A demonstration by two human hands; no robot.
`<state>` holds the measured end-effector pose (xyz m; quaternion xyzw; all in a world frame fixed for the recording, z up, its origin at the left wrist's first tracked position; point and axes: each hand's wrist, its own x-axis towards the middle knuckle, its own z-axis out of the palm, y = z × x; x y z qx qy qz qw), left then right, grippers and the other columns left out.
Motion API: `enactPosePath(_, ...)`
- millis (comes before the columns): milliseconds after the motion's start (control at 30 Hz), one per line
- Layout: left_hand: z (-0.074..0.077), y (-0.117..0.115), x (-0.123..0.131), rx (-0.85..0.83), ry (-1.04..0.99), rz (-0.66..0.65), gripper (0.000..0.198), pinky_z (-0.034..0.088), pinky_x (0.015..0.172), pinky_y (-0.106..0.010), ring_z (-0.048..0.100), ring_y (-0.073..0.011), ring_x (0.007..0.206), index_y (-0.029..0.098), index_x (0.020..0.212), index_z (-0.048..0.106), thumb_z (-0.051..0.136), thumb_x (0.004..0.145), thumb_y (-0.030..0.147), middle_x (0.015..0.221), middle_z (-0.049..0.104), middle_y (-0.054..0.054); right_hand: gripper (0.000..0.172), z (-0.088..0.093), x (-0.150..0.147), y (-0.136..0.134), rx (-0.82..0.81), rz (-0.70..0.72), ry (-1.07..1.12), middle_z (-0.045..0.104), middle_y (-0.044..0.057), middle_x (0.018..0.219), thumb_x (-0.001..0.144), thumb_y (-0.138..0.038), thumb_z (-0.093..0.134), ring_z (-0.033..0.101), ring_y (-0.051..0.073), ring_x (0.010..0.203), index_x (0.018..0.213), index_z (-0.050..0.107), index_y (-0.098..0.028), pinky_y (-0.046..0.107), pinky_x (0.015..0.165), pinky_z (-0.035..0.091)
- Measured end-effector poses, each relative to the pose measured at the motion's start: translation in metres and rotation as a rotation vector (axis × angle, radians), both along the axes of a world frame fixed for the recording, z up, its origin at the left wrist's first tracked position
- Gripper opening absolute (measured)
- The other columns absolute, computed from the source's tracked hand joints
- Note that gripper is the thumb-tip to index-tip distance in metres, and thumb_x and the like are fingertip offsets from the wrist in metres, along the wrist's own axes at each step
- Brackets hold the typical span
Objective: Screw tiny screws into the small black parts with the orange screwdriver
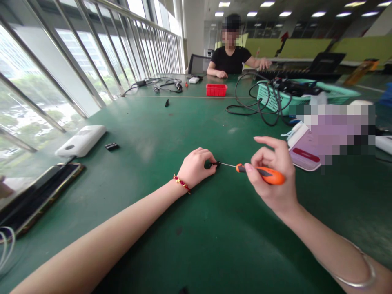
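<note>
In the head view, my left hand (197, 165) pinches a small black part (217, 163) between thumb and fingers, just above or on the green table. What kind of part it is I cannot make out; the fingers cover much of it. My right hand (275, 175) is closed around the orange and grey handle of a screwdriver (271, 175), with the index finger raised off it. The thin metal shaft points left, and its tip meets the black part at my left fingertips.
A white power bank (82, 141), a dark phone (36, 196) and a small black block (112, 146) lie left. Further back are a red bin (216, 90), cables and a teal basket (272, 100). A purple-screened device (301, 153) stands right. Another person (230, 61) sits opposite.
</note>
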<state>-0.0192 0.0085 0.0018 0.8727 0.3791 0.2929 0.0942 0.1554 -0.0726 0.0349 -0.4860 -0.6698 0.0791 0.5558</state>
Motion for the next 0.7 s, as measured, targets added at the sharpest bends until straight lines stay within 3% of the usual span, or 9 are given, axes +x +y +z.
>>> enactPosePath(67, -0.0004, 0.0000, 0.0000, -0.002, 0.001, 0.005, 0.001, 0.047, 0.075, -0.030, 0.057, -0.0174, 0.080, 0.018, 0.071, 0.059, 0.058, 0.071, 0.018, 0.079, 0.065, -0.001, 0.008, 0.0015, 0.0003, -0.0024, -0.056, 0.025, -0.043, 0.046, -0.007, 0.048, 0.076, -0.022, 0.057, 0.044, 0.009, 0.040, 0.084, 0.055, -0.021, 0.023, 0.043, 0.036)
enactPosePath(100, -0.0005, -0.0001, 0.0001, -0.002, 0.003, 0.006, 0.001, 0.047, 0.075, -0.030, 0.057, -0.0174, 0.080, 0.018, 0.071, 0.059, 0.058, 0.071, 0.018, 0.079, 0.066, -0.001, 0.004, 0.0022, 0.0005, -0.0037, -0.058, 0.034, -0.060, 0.046, -0.007, 0.046, 0.077, -0.021, 0.056, 0.042, 0.008, 0.039, 0.074, 0.054, -0.020, 0.021, 0.042, 0.034)
enactPosePath(167, -0.0005, -0.0004, 0.0003, 0.002, 0.010, 0.011, 0.002, 0.047, 0.075, -0.030, 0.057, -0.0175, 0.080, 0.018, 0.071, 0.060, 0.058, 0.071, 0.018, 0.079, 0.066, -0.001, 0.014, 0.0030, 0.0009, -0.0058, -0.027, 0.039, -0.060, 0.047, -0.006, 0.047, 0.077, -0.018, 0.054, 0.042, 0.006, 0.039, 0.063, 0.049, -0.019, 0.020, 0.041, 0.032)
enactPosePath(700, 0.0024, -0.0040, 0.0016, 0.037, 0.076, 0.037, 0.005, 0.046, 0.077, -0.030, 0.056, -0.0178, 0.081, 0.018, 0.072, 0.061, 0.057, 0.071, 0.018, 0.079, 0.065, -0.002, 0.011, -0.0003, -0.0030, -0.0060, -0.004, 0.139, -0.115, 0.048, -0.007, 0.048, 0.076, -0.015, 0.054, 0.044, 0.005, 0.039, 0.067, 0.050, -0.018, 0.018, 0.042, 0.033)
